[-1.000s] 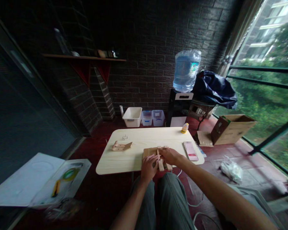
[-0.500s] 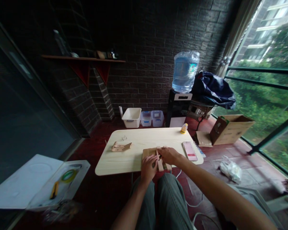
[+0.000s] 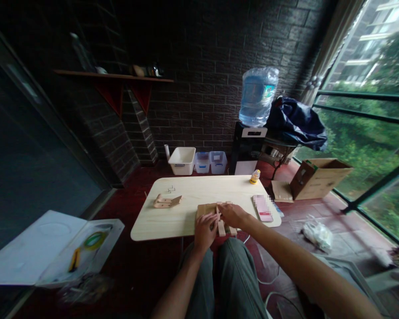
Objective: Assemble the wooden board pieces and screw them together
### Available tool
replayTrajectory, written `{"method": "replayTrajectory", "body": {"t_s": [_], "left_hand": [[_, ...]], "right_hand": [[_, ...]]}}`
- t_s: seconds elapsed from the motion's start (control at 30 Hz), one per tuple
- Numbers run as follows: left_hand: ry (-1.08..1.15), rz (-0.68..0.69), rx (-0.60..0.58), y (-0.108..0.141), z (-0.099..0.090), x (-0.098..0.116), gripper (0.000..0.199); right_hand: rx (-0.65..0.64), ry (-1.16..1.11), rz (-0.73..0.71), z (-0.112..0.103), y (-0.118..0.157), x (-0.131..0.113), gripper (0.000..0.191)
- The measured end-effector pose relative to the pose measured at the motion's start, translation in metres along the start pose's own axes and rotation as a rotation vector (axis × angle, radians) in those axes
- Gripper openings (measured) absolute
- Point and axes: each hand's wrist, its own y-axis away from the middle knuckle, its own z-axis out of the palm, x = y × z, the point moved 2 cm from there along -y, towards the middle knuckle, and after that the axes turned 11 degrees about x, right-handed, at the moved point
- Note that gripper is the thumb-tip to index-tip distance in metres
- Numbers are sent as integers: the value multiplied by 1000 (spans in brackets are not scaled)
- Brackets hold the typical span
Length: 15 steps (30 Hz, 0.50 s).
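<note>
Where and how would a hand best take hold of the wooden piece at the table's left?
The wooden piece is probably best pinched by the raised panel at its right end, the left hand coming from above and the right. That panel slants up with its top edge exposed, while the slats beside it lie low on the table.

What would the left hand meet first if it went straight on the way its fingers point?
Most likely the nearer wooden strip, right at the fingertips of the left hand, with the right hand just beyond. Whether they already touch the strip is unclear.
</note>
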Motion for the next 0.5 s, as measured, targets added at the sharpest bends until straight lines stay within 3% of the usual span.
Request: {"method": "replayTrajectory", "body": {"t_s": [0.3,0.5], "left_hand": [[-7,-3,-3,2,1,0,28],[9,14,-22,0,-1,-1,29]], "right_hand": [[-39,1,-39,-21,6,-1,38],[-10,-7,6,-13,2,0,33]]}}
